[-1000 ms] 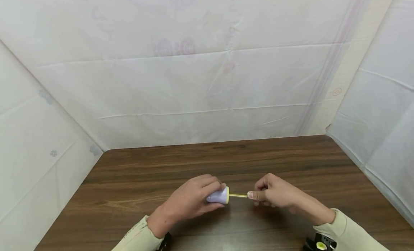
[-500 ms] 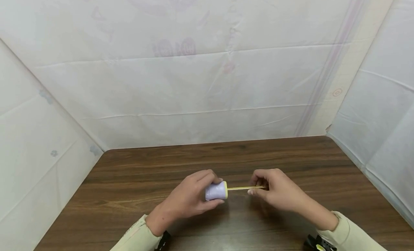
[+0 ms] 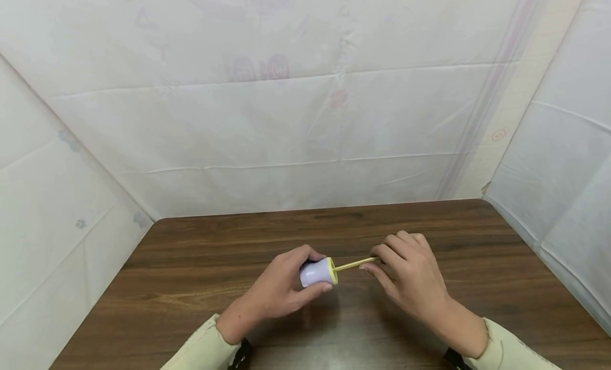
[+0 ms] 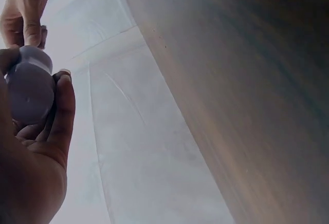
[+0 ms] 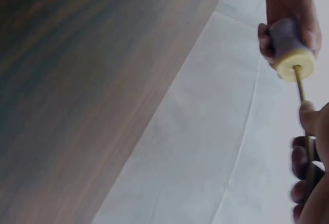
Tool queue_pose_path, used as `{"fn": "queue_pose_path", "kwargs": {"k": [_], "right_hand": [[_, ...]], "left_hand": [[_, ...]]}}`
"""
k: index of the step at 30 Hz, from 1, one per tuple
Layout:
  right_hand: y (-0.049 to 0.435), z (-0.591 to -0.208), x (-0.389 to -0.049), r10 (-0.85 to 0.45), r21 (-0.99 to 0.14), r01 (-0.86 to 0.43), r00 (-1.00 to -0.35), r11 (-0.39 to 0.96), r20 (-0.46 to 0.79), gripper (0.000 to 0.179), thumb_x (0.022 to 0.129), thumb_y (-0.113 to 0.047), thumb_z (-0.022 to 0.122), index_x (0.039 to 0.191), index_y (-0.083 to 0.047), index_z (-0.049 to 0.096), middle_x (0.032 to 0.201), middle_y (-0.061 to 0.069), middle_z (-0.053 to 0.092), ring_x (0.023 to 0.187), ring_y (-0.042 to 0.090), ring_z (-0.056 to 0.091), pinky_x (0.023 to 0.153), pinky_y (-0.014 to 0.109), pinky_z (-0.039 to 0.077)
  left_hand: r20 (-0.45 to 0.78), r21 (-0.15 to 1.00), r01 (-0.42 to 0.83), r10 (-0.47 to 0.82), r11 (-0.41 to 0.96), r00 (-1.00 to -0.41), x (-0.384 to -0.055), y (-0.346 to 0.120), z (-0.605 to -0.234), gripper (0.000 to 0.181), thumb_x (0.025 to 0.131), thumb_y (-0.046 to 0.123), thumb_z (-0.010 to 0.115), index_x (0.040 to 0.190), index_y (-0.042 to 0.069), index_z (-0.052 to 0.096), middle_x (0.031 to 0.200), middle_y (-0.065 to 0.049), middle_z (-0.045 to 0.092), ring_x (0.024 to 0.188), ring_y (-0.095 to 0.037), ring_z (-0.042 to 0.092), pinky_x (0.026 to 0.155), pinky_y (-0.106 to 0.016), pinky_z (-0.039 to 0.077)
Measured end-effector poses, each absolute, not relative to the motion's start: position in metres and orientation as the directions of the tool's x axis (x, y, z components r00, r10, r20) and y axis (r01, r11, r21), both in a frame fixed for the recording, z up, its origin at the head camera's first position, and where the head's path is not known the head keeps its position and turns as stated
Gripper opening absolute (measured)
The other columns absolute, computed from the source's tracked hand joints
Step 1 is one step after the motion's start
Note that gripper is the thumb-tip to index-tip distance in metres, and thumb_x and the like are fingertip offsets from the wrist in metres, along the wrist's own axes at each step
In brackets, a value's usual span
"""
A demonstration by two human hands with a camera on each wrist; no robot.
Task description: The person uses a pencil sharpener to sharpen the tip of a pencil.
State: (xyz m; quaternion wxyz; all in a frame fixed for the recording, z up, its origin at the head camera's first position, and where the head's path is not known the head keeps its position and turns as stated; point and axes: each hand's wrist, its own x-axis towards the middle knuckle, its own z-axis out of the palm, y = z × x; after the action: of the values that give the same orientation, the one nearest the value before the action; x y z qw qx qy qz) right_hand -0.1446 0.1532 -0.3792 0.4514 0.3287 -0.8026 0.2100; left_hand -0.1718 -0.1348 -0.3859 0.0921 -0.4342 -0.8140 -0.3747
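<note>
One lilac cylinder (image 3: 315,273), yellow-ended, clamped in left hand (image 3: 277,285) above bench (image 3: 229,237). Right hand (image 3: 412,272) pinches slim yellow rod (image 3: 355,264), one end at centre of yellow face (image 5: 286,70).

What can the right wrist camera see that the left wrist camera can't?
Only the right wrist view shows the yellow end of the purple thing, and the yellow stick meeting the middle of it. Only the left wrist view shows the purple thing's plain other end. Both show the left hand, the right hand, the purple thing, the brown table and the pale sheeting.
</note>
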Motion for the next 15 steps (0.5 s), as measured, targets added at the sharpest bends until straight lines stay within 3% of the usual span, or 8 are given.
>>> {"fn": "queue_pose_path", "kwargs": {"k": [6,9,12,15], "right_hand": [[0.145,-0.367,-0.147,-0.349,0.228,-0.691,-0.037,0.686,0.936,0.043,0.11,-0.037,0.061,0.085,-0.004,0.074,0.077,0.004,0.065,0.066,0.023,0.056,0.069,0.041,0.041],[0.141,-0.362,-0.149,-0.353,0.33,-0.656,0.103,0.679,0.93,0.04,0.11,-0.031,0.062,0.083,-0.003,0.074,0.074,0.005,0.064,0.064,0.024,0.055,0.069,0.041,0.038],[0.139,-0.36,-0.151,-0.361,0.39,-0.632,0.182,0.67,0.915,0.039,0.109,-0.029,0.064,0.08,-0.005,0.071,0.072,0.004,0.061,0.061,0.022,0.049,0.07,0.04,0.033],[0.14,-0.359,-0.151,-0.368,0.402,-0.624,0.191,0.67,0.91,0.041,0.109,-0.03,0.063,0.076,-0.006,0.069,0.069,0.002,0.059,0.059,0.021,0.043,0.068,0.039,0.031]], "left_hand": [[0.42,0.652,0.711,0.655,0.264,-0.628,-0.171,-0.135,-0.384,0.022,0.105,0.025,0.07,0.122,0.016,0.061,0.109,0.004,0.072,0.08,-0.005,0.063,0.062,-0.025,0.055],[0.404,0.695,0.687,0.676,0.211,-0.616,-0.17,-0.136,-0.383,0.016,0.107,0.02,0.067,0.121,0.016,0.061,0.102,0.005,0.071,0.078,-0.005,0.064,0.062,-0.026,0.056],[0.407,0.697,0.694,0.698,0.179,-0.589,-0.17,-0.134,-0.382,0.015,0.106,0.018,0.067,0.12,0.015,0.061,0.101,0.004,0.071,0.08,-0.005,0.064,0.065,-0.026,0.057],[0.418,0.683,0.711,0.707,0.17,-0.57,-0.169,-0.133,-0.382,0.017,0.105,0.018,0.07,0.119,0.015,0.06,0.104,0.003,0.072,0.081,-0.005,0.064,0.066,-0.026,0.057]]}}
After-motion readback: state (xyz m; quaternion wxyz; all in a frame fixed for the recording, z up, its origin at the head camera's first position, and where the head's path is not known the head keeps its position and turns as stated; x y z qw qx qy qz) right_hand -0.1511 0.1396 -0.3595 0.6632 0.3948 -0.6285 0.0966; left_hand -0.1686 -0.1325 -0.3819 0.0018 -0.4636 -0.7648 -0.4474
